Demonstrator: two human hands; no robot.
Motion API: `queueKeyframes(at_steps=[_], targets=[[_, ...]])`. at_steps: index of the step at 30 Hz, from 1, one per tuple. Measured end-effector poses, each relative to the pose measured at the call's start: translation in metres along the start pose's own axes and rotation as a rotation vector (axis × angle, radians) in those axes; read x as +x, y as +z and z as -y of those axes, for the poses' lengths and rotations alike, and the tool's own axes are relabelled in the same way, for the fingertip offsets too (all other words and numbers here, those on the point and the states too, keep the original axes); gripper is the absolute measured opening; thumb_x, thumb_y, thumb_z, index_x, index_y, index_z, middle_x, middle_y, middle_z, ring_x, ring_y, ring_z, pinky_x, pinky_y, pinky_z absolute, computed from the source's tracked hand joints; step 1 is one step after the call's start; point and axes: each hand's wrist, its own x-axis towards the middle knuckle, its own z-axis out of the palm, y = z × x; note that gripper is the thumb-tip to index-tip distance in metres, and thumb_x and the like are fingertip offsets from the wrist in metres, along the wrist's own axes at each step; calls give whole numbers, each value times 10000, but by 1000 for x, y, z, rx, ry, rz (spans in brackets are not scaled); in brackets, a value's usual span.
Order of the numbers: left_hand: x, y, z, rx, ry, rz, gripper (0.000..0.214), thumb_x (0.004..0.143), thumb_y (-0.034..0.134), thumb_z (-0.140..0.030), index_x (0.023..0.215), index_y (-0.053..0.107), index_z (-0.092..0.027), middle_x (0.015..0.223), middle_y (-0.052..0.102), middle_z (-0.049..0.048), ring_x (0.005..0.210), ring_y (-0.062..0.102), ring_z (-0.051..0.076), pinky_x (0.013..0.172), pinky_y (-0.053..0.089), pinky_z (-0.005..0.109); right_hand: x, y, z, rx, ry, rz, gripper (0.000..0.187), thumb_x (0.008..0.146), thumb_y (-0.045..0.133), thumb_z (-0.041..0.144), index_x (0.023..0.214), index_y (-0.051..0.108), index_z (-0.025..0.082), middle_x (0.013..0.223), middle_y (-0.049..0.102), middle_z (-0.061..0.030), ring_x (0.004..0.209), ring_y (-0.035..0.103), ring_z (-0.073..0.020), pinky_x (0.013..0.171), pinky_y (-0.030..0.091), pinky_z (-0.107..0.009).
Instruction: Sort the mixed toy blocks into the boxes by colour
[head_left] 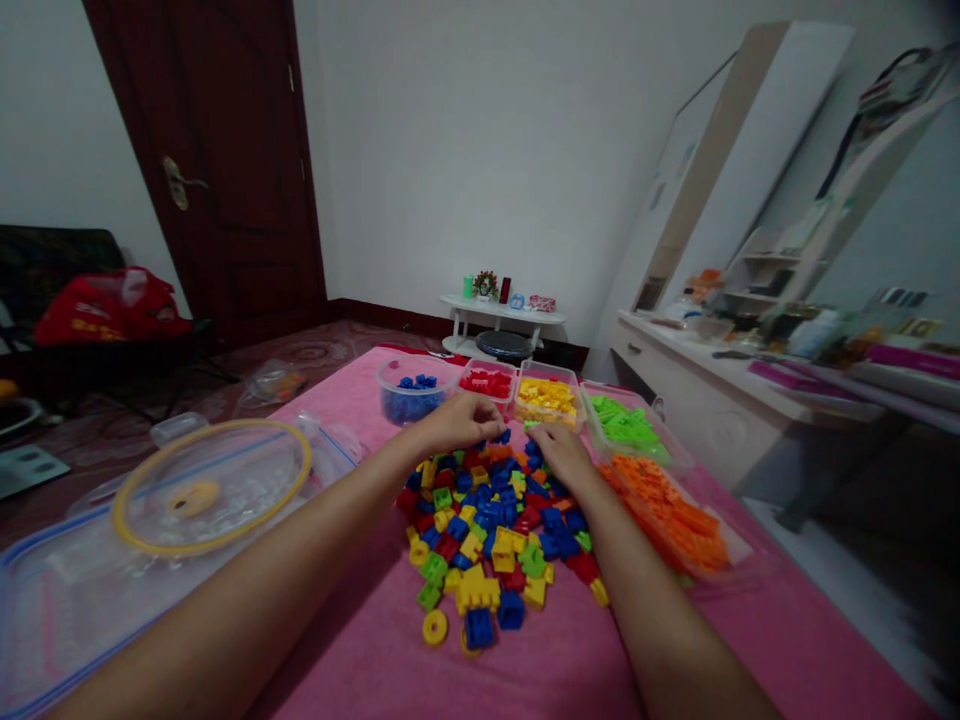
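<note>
Spreading over the pink-covered counter (555, 670), mixed toy blocks (495, 515) lie in a loose pile. At its far edge the left hand (466, 418) curls down at a blue block (502, 437) and the right hand (560, 452) rests low beside other blue ones, though I cannot tell whether either grip is closed on anything. Just beyond stand clear tubs (385, 400) of blue, red and yellow pieces.

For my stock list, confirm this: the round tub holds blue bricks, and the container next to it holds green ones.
Not green: in the head view, the round tub holds blue bricks, and the container next to it holds red bricks.
</note>
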Motion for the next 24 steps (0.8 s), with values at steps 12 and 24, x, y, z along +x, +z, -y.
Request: queueKeyframes(at_steps=[12,24], targets=[[-12,6,6,195,-26,-70,238,759,518,-289,768,684,-119,649,647,11,586,541,96,550,369,182,-3,-13,6,218,-13,212,312,813,429,287,761,685,118,799,701,-68,762,624,-158,696,464,-237],[-16,12,32,358,-248,-227,250,711,515,-226,848,717,-175,805,703,39,720,609,142,653,422,219,21,4,3,-241,2,147,353,769,496,250,1071,658,163,822,704,-52,758,634,-160,676,440,-239]])
